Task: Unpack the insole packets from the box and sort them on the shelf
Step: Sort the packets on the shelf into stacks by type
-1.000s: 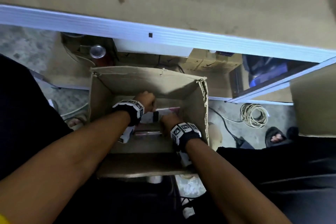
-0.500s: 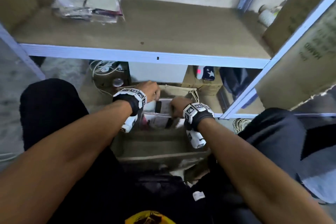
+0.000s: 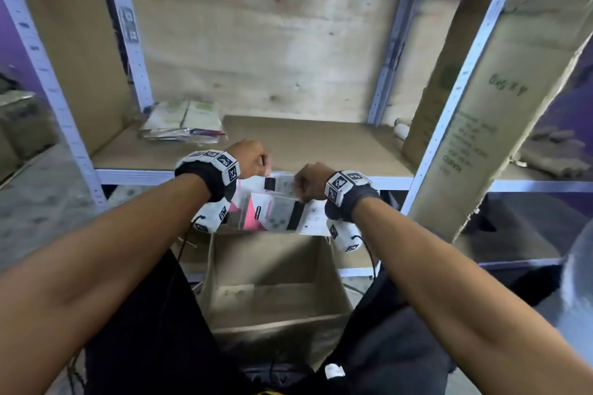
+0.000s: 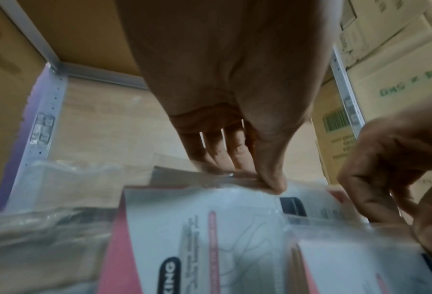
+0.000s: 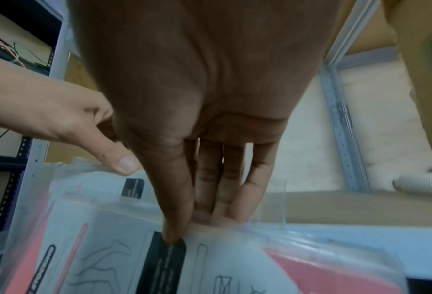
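Both hands hold a bundle of pink-and-white insole packets (image 3: 272, 207) in clear plastic above the open cardboard box (image 3: 276, 295). My left hand (image 3: 252, 159) pinches the bundle's top left edge, thumb in front (image 4: 272, 179). My right hand (image 3: 308, 181) pinches its top right edge, thumb on a black strip (image 5: 172, 236). The packets (image 4: 209, 238) (image 5: 109, 248) hang just in front of the shelf board (image 3: 321, 144). A pile of earlier packets (image 3: 184, 123) lies at the shelf's back left. The box floor that shows is bare.
Grey metal uprights (image 3: 128, 26) (image 3: 475, 67) frame the shelf bay. A tall cardboard carton (image 3: 500, 90) leans at the right, and a corrugated hose end (image 3: 401, 128) lies at the shelf's back right. More cartons stand at far left (image 3: 19, 125).
Both hands have risen out of the box with the packets, from deep inside it up to the level of the shelf's front edge. The view has tilted up to the shelf.
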The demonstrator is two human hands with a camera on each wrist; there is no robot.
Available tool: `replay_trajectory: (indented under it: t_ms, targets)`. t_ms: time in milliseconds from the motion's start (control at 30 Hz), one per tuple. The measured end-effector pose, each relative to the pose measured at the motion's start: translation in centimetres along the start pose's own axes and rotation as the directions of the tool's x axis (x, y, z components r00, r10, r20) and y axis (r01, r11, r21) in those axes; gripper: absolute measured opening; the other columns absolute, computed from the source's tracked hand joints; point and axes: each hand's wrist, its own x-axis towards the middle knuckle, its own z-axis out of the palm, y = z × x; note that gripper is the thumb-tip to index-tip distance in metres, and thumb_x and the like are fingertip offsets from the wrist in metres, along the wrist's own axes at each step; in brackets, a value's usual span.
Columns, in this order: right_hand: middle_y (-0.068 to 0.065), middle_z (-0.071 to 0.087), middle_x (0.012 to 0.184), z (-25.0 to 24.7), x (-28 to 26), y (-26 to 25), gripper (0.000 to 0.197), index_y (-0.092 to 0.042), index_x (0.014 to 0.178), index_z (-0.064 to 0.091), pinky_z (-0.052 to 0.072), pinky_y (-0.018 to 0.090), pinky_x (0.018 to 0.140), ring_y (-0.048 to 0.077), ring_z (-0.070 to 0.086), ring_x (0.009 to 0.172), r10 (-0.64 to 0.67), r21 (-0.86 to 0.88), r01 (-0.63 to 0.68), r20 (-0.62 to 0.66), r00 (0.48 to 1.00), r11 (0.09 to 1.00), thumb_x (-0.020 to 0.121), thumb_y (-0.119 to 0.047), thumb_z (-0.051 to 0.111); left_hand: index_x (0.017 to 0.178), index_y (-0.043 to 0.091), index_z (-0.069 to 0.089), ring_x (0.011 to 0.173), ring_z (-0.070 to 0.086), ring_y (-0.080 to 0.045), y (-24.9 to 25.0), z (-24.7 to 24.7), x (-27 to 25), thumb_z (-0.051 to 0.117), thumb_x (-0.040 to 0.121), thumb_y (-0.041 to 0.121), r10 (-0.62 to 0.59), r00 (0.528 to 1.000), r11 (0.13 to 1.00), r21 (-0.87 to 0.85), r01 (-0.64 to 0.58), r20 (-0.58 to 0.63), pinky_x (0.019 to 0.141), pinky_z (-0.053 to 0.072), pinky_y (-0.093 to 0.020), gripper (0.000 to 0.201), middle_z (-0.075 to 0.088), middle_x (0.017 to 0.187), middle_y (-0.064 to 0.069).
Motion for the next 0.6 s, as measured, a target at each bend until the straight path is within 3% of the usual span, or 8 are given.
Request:
replay_trajectory:
  t_ms: [133,233,333,400,600]
  targets:
    - [0.010,0.071,0.111,-4.9,-0.4,0.3,0.030,-0.005,0.106,0.071,0.050,0.029,0.086,0.026,0.066,0.105,0.015,0.006,-0.015,-0.051,0.999,1.000,0.079,-0.013,0.078,0.090,0.010,0.076,0.091,0.068,-0.024,1.0,-4.7,0.1,0.072,0.084,0.015,0.002,0.998,1.000,0.024,0.000,-0.067,0.084,0.056,-0.033,0.009,0.075,0.093,-0.006]
    - [0.008,0.072,0.111,-8.0,-0.4,0.6,0.027,-0.008,0.106,0.071,0.047,0.024,0.081,0.024,0.065,0.106,0.015,-0.003,-0.015,-0.107,0.994,1.000,0.079,-0.013,0.077,0.091,0.010,0.077,0.088,0.066,-0.019,1.1,-7.6,0.1,0.073,0.084,0.014,0.027,0.993,1.000,0.002,-0.027,-0.112,0.081,0.051,-0.025,0.009,0.074,0.093,-0.005]
    - [0.009,0.072,0.107,-10.5,-0.1,1.0,0.022,-0.010,0.100,0.072,0.041,0.021,0.074,0.026,0.065,0.103,0.010,0.011,-0.008,-0.186,0.982,1.000,0.079,-0.011,0.075,0.088,0.012,0.077,0.080,0.062,-0.012,0.9,-9.8,0.2,0.071,0.084,0.012,0.038,0.989,0.999,-0.034,-0.043,-0.141,0.074,0.044,-0.019,0.007,0.071,0.081,0.000]
    - [0.009,0.072,0.105,-11.6,0.2,1.5,0.021,-0.010,0.099,0.071,0.039,0.022,0.073,0.026,0.065,0.101,0.009,0.005,-0.008,-0.230,0.973,1.000,0.079,-0.012,0.074,0.088,0.013,0.077,0.077,0.060,-0.011,0.5,-11.1,0.5,0.071,0.084,0.012,0.007,0.986,0.998,-0.067,-0.018,-0.168,0.072,0.040,-0.017,0.007,0.068,0.076,0.002]
    - [0.005,0.072,0.097,-13.0,2.4,4.4,0.013,-0.014,0.093,0.070,0.042,0.022,0.074,0.019,0.062,0.086,0.042,0.117,-0.007,-0.297,0.954,0.993,0.080,-0.013,0.072,0.090,0.013,0.075,0.082,0.059,-0.011,-2.1,-13.8,2.1,0.073,0.085,0.014,-0.104,0.976,0.982,-0.177,0.070,-0.191,0.069,0.040,-0.015,0.005,0.068,0.087,0.000]
